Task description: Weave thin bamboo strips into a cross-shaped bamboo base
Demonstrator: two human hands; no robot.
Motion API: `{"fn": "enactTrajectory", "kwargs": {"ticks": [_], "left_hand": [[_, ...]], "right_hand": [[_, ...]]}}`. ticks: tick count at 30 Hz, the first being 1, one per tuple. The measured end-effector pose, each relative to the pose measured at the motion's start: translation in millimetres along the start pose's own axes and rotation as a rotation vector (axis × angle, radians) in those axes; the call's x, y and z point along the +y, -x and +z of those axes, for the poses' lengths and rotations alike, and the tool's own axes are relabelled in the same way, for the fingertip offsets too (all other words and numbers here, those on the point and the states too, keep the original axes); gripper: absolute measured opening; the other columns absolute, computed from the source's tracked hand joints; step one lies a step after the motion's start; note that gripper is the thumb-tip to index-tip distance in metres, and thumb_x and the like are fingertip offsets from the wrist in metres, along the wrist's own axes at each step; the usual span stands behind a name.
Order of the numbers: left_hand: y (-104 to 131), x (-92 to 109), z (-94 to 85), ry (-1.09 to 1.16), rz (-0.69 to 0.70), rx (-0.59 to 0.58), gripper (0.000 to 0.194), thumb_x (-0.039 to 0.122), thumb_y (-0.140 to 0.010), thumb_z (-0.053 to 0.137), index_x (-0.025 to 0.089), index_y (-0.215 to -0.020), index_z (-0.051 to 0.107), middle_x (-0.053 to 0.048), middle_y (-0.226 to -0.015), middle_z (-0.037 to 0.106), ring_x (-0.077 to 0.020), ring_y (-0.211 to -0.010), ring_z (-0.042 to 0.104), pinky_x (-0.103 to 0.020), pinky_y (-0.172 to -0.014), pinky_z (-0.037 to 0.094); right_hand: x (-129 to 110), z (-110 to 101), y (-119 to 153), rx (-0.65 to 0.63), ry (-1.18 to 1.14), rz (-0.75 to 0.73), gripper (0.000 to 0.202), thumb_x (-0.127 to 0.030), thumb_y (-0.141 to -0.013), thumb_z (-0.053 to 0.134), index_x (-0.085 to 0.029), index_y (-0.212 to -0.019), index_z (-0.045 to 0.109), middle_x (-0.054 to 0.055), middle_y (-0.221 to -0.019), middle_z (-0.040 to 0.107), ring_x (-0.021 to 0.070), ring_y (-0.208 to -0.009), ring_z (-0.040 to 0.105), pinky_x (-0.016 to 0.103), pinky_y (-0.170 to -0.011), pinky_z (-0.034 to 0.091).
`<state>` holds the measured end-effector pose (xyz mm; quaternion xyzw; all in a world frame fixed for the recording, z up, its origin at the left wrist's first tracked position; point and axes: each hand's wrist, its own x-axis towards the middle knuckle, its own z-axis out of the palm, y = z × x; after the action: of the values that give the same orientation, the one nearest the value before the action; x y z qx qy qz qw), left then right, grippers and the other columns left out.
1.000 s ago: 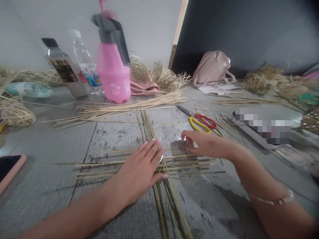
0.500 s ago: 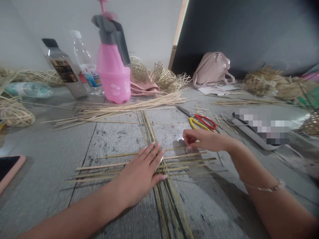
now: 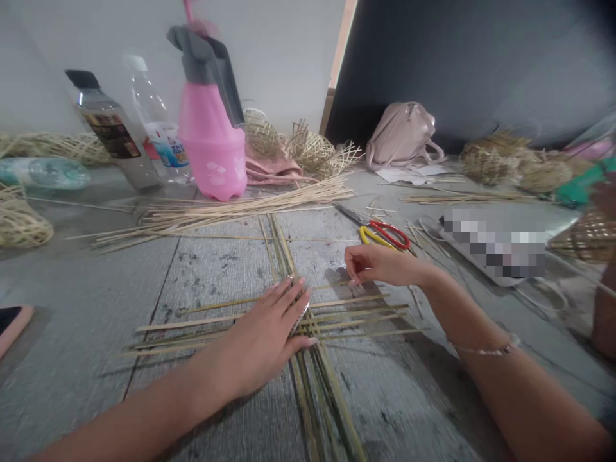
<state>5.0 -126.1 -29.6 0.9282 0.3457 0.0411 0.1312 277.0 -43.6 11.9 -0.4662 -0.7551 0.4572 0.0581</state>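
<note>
Thin bamboo strips (image 3: 337,391) lie crossed on the grey tabletop, several running away from me and several from side to side. My left hand (image 3: 262,337) rests flat over the crossing, its fingers stretched out and pressing on the strips. To the right of it, my right hand (image 3: 378,264) is closed in a pinch at the right end of the farthest sideways bamboo strip (image 3: 330,285). The exact grip is partly hidden by the fingers. Scissors (image 3: 380,232) with one red and one yellow handle lie just beyond my right hand.
A pink spray bottle (image 3: 214,147) stands behind a pile of loose strips (image 3: 250,208). Plastic bottles (image 3: 113,135) are at the left, a phone (image 3: 17,324) at the left edge. A pink bag (image 3: 402,136) sits at the back. Another person's hand (image 3: 605,199) shows at the right edge.
The view has turned slightly right, so everything sits a little farther left. Another person's hand and arm have come in at the right edge. My hands keep nearly the same places.
</note>
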Motion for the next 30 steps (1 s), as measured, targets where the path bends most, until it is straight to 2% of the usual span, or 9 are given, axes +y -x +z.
{"fn": "enactTrajectory", "kwargs": {"ticks": [5, 10, 13, 16, 18, 21, 23, 25, 30], "left_hand": [[0.1, -0.9, 0.8, -0.001, 0.012, 0.011, 0.062, 0.048, -0.103, 0.036, 0.008, -0.15, 0.03, -0.014, -0.157, 0.02, -0.028, -0.147, 0.017, -0.045, -0.119, 0.025], [0.7, 2.0, -3.9, 0.023, 0.002, 0.021, 0.06, 0.05, -0.103, 0.034, 0.011, -0.15, 0.032, -0.013, -0.158, 0.02, -0.0265, -0.147, 0.018, -0.044, -0.118, 0.027], [-0.5, -1.9, -13.3, 0.05, -0.026, 0.053, 0.055, 0.045, -0.106, 0.026, 0.011, -0.147, 0.037, -0.012, -0.157, 0.025, -0.0228, -0.146, 0.024, -0.039, -0.117, 0.03], [-1.7, -17.9, -23.9, 0.003, -0.013, 0.132, 0.046, 0.032, -0.106, 0.026, 0.011, -0.145, 0.04, -0.012, -0.155, 0.032, -0.0209, -0.145, 0.028, -0.039, -0.118, 0.028], [-0.8, -32.4, -29.1, -0.032, -0.008, 0.116, 0.044, 0.027, -0.105, 0.029, 0.01, -0.142, 0.044, -0.013, -0.153, 0.036, -0.022, -0.143, 0.032, -0.041, -0.118, 0.026], [2.3, -49.5, -32.4, -0.023, 0.036, -0.005, 0.046, 0.031, -0.103, 0.035, 0.012, -0.145, 0.042, -0.013, -0.153, 0.037, -0.021, -0.142, 0.033, -0.039, -0.118, 0.026], [4.0, -54.6, -31.1, 0.008, 0.06, -0.065, 0.049, 0.032, -0.102, 0.038, 0.013, -0.147, 0.038, -0.011, -0.155, 0.033, -0.0194, -0.143, 0.031, -0.035, -0.118, 0.026], [4.4, -55.7, -27.9, 0.032, 0.06, -0.087, 0.05, 0.03, -0.101, 0.04, 0.013, -0.148, 0.037, -0.012, -0.156, 0.03, -0.0191, -0.143, 0.031, -0.033, -0.118, 0.026], [3.0, -54.7, -19.9, 0.046, 0.097, -0.031, 0.047, 0.028, -0.101, 0.04, 0.016, -0.146, 0.039, -0.012, -0.155, 0.032, -0.0204, -0.142, 0.034, -0.036, -0.118, 0.027]], "right_hand": [[0.8, 1.6, -4.0, 0.088, 0.007, -0.009, 0.022, -0.032, -0.072, 0.065, -0.019, -0.072, 0.047, -0.003, -0.065, 0.055, 0.0108, -0.061, 0.05, 0.026, -0.06, 0.04], [-1.7, -2.8, 0.7, 0.081, 0.148, 0.006, 0.024, -0.035, -0.072, 0.069, -0.019, -0.075, 0.05, 0.0, -0.071, 0.06, 0.0134, -0.065, 0.054, 0.028, -0.062, 0.045], [-11.4, 0.3, 8.0, 0.232, 0.353, -0.053, 0.024, -0.035, -0.075, 0.071, -0.018, -0.087, 0.058, 0.006, -0.089, 0.066, 0.0188, -0.083, 0.061, 0.033, -0.076, 0.049], [-25.3, 14.8, 12.8, 0.346, 0.487, -0.153, 0.023, -0.033, -0.086, 0.063, -0.017, -0.102, 0.062, 0.01, -0.108, 0.068, 0.0226, -0.102, 0.062, 0.038, -0.092, 0.048], [-33.1, 28.7, 13.0, 0.286, 0.533, -0.233, 0.032, -0.029, -0.091, 0.058, -0.018, -0.12, 0.06, 0.012, -0.128, 0.062, 0.0235, -0.12, 0.057, 0.04, -0.104, 0.043], [-37.5, 46.7, 8.7, 0.087, 0.549, -0.338, 0.054, -0.026, -0.094, 0.056, -0.019, -0.146, 0.041, 0.011, -0.153, 0.039, 0.0217, -0.141, 0.036, 0.041, -0.116, 0.031], [-35.7, 53.0, 4.2, -0.006, 0.547, -0.369, 0.062, -0.028, -0.095, 0.055, -0.019, -0.151, 0.032, 0.011, -0.157, 0.03, 0.0204, -0.146, 0.026, 0.041, -0.12, 0.025], [-32.5, 54.5, 0.0, -0.052, 0.537, -0.369, 0.062, -0.029, -0.097, 0.053, -0.018, -0.152, 0.029, 0.011, -0.157, 0.028, 0.019, -0.147, 0.022, 0.041, -0.121, 0.022], [-28.1, 50.4, -4.3, -0.096, 0.486, -0.36, 0.058, -0.028, -0.099, 0.049, -0.013, -0.151, 0.03, 0.012, -0.158, 0.025, 0.017, -0.148, 0.018, 0.037, -0.122, 0.018]]}}
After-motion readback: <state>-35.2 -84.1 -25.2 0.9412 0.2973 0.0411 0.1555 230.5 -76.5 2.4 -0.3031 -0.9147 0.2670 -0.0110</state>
